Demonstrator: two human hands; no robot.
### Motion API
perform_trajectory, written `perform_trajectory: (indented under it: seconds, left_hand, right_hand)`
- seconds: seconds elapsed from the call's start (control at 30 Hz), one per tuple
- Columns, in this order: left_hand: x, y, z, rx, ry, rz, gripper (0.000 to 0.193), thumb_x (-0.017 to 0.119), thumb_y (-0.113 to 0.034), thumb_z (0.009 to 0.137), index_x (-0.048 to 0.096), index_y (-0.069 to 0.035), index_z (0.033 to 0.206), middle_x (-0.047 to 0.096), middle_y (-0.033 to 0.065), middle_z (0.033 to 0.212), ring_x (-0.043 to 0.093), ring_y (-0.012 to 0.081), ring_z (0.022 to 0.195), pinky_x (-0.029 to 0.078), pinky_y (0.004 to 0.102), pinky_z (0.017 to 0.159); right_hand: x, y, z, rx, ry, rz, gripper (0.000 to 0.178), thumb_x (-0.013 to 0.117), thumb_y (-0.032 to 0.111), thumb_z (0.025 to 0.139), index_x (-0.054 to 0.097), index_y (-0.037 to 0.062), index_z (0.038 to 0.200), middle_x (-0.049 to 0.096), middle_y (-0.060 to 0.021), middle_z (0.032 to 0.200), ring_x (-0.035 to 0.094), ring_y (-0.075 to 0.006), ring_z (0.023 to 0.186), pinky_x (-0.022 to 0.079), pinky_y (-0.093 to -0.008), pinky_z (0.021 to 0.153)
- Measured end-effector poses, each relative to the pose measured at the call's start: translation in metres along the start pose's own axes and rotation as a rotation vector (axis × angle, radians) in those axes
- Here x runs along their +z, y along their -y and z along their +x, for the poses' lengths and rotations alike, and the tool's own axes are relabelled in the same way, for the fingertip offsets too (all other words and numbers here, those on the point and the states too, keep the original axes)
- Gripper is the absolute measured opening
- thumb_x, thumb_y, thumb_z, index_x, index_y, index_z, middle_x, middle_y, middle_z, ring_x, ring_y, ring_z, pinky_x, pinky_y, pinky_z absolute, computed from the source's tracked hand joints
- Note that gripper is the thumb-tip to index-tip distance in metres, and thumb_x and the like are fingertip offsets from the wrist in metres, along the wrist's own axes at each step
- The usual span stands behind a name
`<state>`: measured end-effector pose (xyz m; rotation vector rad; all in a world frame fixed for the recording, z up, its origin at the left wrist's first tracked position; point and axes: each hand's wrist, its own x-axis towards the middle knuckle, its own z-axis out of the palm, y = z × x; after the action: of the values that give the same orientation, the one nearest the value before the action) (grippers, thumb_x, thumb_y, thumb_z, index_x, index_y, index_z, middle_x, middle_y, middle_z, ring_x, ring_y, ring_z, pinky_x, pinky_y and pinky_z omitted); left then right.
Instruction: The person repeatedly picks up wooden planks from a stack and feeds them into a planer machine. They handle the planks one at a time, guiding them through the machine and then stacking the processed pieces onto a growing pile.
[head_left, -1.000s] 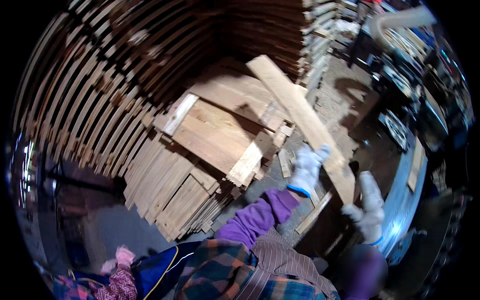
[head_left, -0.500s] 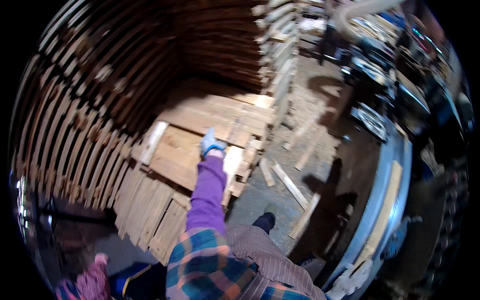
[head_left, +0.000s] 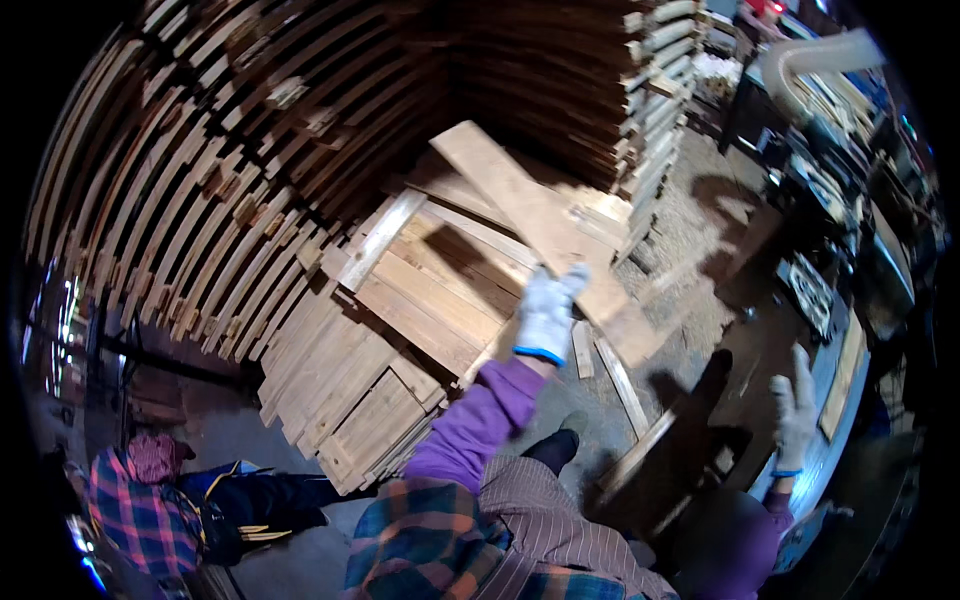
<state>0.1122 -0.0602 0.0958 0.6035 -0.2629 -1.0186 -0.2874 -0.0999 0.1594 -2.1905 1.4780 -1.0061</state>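
My left hand [head_left: 548, 310], in a pale work glove with a blue cuff, grips a flat wooden board [head_left: 520, 205] near its middle. The board hangs tilted above a stack of planks [head_left: 440, 285], its far end up toward the dark stack wall. My right hand [head_left: 793, 400], also gloved, is raised with its fingers stretched and holds nothing. Close by it lies a long wooden strip [head_left: 842, 385] on a blue-grey metal machine bed [head_left: 815, 465].
Tall walls of stacked boards [head_left: 170, 190] rise at the left and back. Loose wood pieces [head_left: 622, 385] lie on the floor by my foot [head_left: 560, 445]. Another person [head_left: 150, 500] in a plaid shirt is at the lower left. A pale hose [head_left: 790, 75] bends over machinery at the upper right.
My left hand has lifted a board off the plank stack and moved right with it. My right hand has left the strip on the machine bed and risen, fingers spread. The view has shifted.
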Motion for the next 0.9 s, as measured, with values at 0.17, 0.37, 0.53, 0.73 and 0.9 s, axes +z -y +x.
perform_trajectory:
  seconds: [0.17,0.37,0.53,0.73,0.9]
  left_hand:
    - [0.079,0.140,-0.105,-0.140,0.322,0.414,0.025,0.071,-0.018,0.087,0.064,-0.003,0.106,0.066,0.0065,0.096,0.064,0.0168,0.090,0.053,0.0307,0.082]
    - [-0.001,0.126,0.018,-0.135,0.364,0.551,0.017,0.047,-0.026,0.099,0.056,-0.012,0.103,0.059,0.0043,0.089,0.059,0.0150,0.074,0.048,0.0262,0.060]
    - [-0.079,0.011,0.154,-0.008,-0.787,0.916,0.058,0.071,-0.052,0.077,0.069,0.004,0.095,0.069,0.0228,0.094,0.066,0.0303,0.082,0.052,0.0414,0.072]
    - [-0.105,-0.022,0.203,-0.188,-0.971,0.749,0.046,0.071,-0.026,0.085,0.061,-0.001,0.123,0.068,0.0167,0.099,0.066,0.0283,0.081,0.055,0.0459,0.068]
    - [-0.121,-0.041,0.164,-0.107,-0.454,0.644,0.031,0.067,-0.019,0.086,0.061,-0.005,0.113,0.067,0.0135,0.085,0.062,0.0253,0.059,0.049,0.0389,0.045]
  right_hand:
    - [0.006,0.113,-0.061,-0.246,0.201,-0.308,0.073,0.074,0.042,0.081,0.052,0.0024,0.138,0.052,-0.0203,0.138,0.050,-0.0359,0.129,0.040,-0.0424,0.107]
    - [-0.064,0.095,-0.243,0.534,-0.062,-0.158,0.072,0.070,0.018,0.079,0.045,0.0024,0.144,0.048,-0.0254,0.141,0.048,-0.0383,0.128,0.039,-0.0432,0.107]
    - [-0.039,0.064,-0.300,0.786,-0.133,-0.848,0.069,0.076,0.029,0.081,0.050,0.0080,0.141,0.059,-0.0257,0.125,0.056,-0.0432,0.115,0.045,-0.0475,0.099]
    - [-0.046,-0.096,-0.148,0.365,-0.022,-1.066,0.047,0.049,0.022,0.097,0.049,0.0040,0.140,0.047,-0.0170,0.145,0.038,-0.0362,0.137,0.027,-0.0460,0.116]
    - [-0.043,-0.210,-0.062,0.262,-0.068,-1.066,0.042,0.052,0.020,0.097,0.053,0.0038,0.135,0.052,-0.0167,0.139,0.045,-0.0347,0.130,0.036,-0.0424,0.109]
